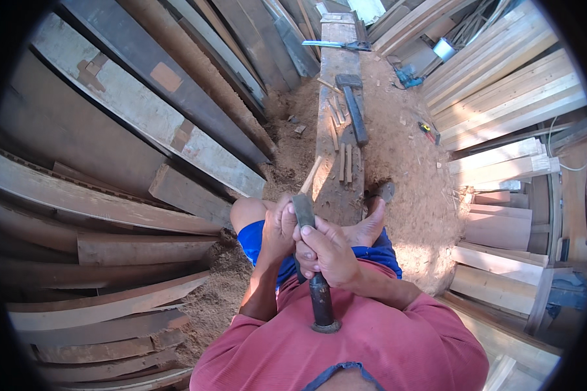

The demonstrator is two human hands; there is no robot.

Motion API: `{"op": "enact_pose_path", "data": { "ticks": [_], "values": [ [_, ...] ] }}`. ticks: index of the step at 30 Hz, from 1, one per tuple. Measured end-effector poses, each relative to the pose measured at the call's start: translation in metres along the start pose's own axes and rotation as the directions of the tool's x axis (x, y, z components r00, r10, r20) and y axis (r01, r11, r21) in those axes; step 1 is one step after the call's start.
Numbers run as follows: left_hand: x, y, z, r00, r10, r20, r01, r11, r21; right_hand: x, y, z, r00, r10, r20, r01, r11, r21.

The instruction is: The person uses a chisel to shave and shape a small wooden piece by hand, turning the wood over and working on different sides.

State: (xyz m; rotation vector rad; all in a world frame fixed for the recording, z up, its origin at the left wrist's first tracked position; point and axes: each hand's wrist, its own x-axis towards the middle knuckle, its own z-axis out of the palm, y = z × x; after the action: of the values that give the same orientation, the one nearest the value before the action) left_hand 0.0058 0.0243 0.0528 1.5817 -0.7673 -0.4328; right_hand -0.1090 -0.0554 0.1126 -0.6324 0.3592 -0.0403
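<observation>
A large chisel is between my hands, its broad grey blade (303,211) pointing away and its dark handle (320,298) running back to my chest, where the ringed butt end rests against the red shirt. My right hand (329,253) is closed round the chisel, fingers wrapped at the blade's lower part. A thin wooden stick (312,174) sticks out past the blade's tip. My left hand (278,227) is closed close beside the blade and appears to grip this stick, whose lower part is hidden behind the blade.
Ahead lies a long wooden bench (338,65) bearing a mallet (353,107), several small wooden sticks (342,163) and a saw (336,45). Planks (156,130) lean at the left; stacked timber (502,91) lines the right. Red-yellow pliers (428,133) and a blue power tool (407,77) lie on sawdust.
</observation>
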Motion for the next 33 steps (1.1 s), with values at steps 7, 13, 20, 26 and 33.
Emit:
{"op": "enact_pose_path", "data": {
  "ticks": [7,13,20,26,33],
  "values": [
    [-0.005,0.014,0.001,0.998,0.059,-0.011,-0.058,0.995,0.080,-0.009,-0.004,0.000,1.000,0.010,-0.002,-0.010,0.999,-0.047],
    [-0.057,-0.002,-0.007,0.931,0.194,0.308,-0.242,0.962,0.126,-0.034,-0.035,-0.028,0.914,-0.401,-0.060,0.403,0.915,0.015],
    [-0.026,-0.034,0.010,0.911,-0.313,0.267,0.406,0.575,-0.710,0.003,-0.030,-0.041,0.958,-0.147,-0.247,0.163,0.986,0.045],
    [0.018,-0.005,0.008,0.960,-0.280,0.003,0.261,0.891,-0.372,0.022,-0.009,-0.007,0.997,0.042,-0.071,-0.036,0.996,0.084],
    [-0.003,0.012,-0.007,1.000,-0.015,-0.012,0.016,0.984,0.178,0.003,0.001,-0.006,1.000,0.007,-0.003,-0.007,1.000,-0.004]
  ]
}}
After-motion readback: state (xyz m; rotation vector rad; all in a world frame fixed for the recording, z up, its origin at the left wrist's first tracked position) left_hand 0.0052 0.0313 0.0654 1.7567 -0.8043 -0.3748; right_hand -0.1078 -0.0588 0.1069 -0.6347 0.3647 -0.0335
